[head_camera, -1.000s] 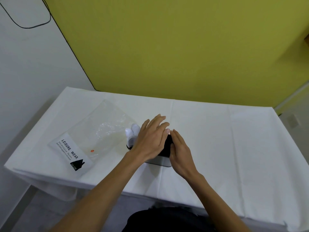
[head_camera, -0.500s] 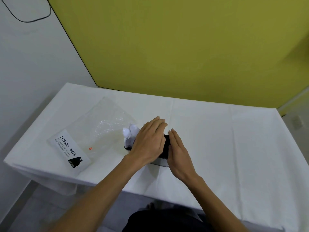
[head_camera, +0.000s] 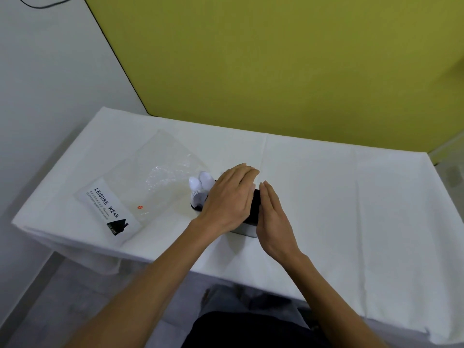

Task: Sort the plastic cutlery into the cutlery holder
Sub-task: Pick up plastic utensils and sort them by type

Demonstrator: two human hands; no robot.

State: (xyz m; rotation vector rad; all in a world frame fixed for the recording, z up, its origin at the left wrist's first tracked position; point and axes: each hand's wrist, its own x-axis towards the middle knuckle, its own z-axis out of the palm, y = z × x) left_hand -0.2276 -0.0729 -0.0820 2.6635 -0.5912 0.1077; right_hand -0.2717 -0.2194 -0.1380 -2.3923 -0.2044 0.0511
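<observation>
Closest to the camera, at the bottom edge, dark clothing (head_camera: 251,332) shows between two bare forearms that reach onto the table (head_camera: 351,209), which is covered by a white cloth. The right hand (head_camera: 275,222) stands on its edge with fingers straight and together, its palm against the right side of the cutlery holder (head_camera: 254,205), gripping nothing. The left hand (head_camera: 227,199) lies flat, palm down, over the top of the holder, fingers straight and curled round nothing. The holder is a dark box with a pale grey base, near the table's front edge and mostly hidden under the hands. White plastic spoons (head_camera: 200,184) stick up, bowls uppermost, from its left end, just beside the left hand. Left of the holder a clear plastic bag (head_camera: 155,177) lies flat on the cloth, with a white label (head_camera: 108,207) printed LEISURE WEAR. Beyond the table stands a yellow-green wall (head_camera: 276,59), with a pale grey wall (head_camera: 50,84) to its left.
</observation>
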